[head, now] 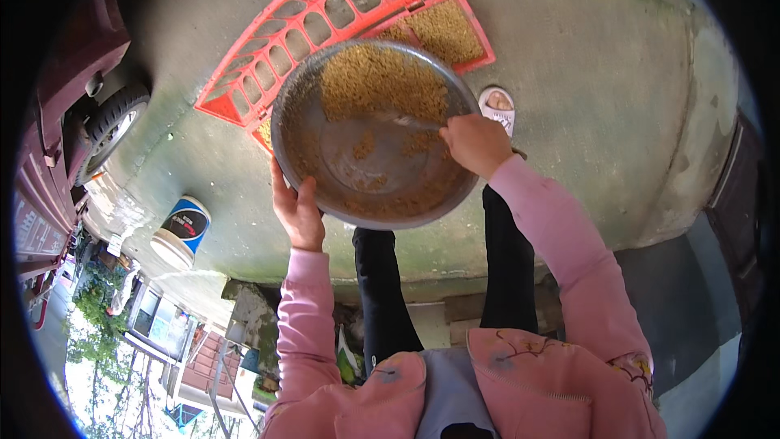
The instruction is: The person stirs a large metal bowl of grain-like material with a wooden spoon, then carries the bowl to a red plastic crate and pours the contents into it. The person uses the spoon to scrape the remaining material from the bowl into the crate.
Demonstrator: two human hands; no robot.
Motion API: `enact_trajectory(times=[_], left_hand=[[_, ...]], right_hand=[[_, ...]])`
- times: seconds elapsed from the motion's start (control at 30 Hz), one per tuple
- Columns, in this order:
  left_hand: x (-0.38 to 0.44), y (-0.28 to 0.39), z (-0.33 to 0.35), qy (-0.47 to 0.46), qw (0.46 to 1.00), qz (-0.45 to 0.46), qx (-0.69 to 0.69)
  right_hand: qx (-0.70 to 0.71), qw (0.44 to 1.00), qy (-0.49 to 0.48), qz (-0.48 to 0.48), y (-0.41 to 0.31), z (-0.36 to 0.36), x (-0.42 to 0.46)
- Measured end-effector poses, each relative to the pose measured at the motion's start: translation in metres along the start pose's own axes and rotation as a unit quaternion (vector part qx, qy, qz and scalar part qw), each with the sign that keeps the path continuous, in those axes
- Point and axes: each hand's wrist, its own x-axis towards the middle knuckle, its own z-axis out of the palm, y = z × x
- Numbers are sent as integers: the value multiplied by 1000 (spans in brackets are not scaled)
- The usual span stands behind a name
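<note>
My left hand grips the lower left rim of a round metal basin, thumb on the near side. The basin is tilted, and damp-looking, crumbly yellow-brown feed is heaped along its far side. Smaller clumps stick to its bare bottom. My right hand is closed around the handle of a metal spoon or scoop, whose blurred head meets the edge of the heap. Beyond the basin lies a red plastic feeder trough holding similar feed. Its slotted grid lid is swung up; the basin hides part of the trough.
A slippered foot stands on the concrete floor, right of the basin. A white, blue and black bucket bearing writing is at left. Farther left are a vehicle's wheel and dark red body. A step edge runs below.
</note>
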Motion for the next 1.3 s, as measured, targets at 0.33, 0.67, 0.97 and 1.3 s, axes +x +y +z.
enact_trajectory(times=[0.33,0.67,0.97,1.3], left_hand=[[0,15,9,-14,996,-93,8],[-5,6,6,-7,999,-52,16],[-8,18,15,-17,999,-50,6],[-17,-11,0,36,993,-51,100]], right_hand=[[-7,995,-60,-84,-39,-26,-10],[-7,992,-94,-88,3,0,-56],[-30,994,-51,-87,35,24,-75],[-151,978,-137,48,70,-2,-63]])
